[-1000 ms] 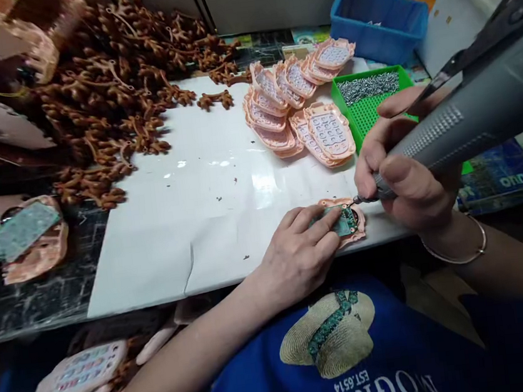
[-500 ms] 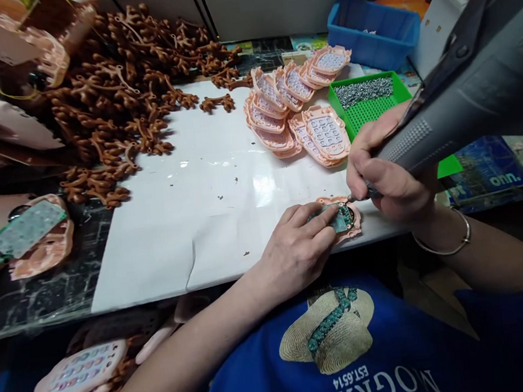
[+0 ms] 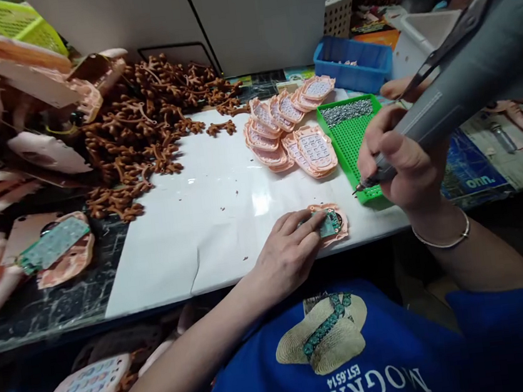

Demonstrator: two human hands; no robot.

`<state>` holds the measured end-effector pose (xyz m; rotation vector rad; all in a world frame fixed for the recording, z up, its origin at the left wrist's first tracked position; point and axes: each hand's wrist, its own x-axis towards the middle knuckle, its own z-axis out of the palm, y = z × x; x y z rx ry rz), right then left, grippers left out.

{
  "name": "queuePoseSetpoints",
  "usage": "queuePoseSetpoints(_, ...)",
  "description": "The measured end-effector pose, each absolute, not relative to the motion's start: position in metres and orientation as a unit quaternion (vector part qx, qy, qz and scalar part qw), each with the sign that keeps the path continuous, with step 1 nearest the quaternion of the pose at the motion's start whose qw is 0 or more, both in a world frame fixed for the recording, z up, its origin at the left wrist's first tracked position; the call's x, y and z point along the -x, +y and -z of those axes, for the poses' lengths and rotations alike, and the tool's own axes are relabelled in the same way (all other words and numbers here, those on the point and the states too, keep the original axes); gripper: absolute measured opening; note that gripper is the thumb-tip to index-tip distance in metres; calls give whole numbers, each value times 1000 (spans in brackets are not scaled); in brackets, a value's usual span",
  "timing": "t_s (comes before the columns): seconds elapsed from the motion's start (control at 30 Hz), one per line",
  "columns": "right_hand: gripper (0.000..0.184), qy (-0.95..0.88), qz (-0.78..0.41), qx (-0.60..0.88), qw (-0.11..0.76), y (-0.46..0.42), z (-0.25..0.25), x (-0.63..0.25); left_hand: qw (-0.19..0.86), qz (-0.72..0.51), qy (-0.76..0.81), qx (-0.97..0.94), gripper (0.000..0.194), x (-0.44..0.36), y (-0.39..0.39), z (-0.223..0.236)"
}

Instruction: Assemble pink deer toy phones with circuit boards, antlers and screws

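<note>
the circuit board (image 3: 328, 225) is pressed in the pink shell (image 3: 344, 227) by the left grip (image 3: 289, 249), laid open. the grey screwdriver (image 3: 461, 88) is clasped by the right grip (image 3: 412, 166), its tip at two o'clock from the board, by the green tray (image 3: 337, 143). through uneven finger pressure, the board might be tilted; by a low swing, the tray jolted.
</note>
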<state>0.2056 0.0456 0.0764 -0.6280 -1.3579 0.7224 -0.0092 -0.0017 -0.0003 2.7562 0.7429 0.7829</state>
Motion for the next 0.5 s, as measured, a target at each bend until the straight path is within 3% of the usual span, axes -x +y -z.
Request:
queuePoseSetpoints(0.2,29,-553,-211,370,716,58,-72,-249,156,-291,294,-897,34,24,-3,-3)
queuePoseSetpoints(0.5,28,-551,-155,423,703,72,-44,-267,226,-314,303,-871,34,25,0,-1)
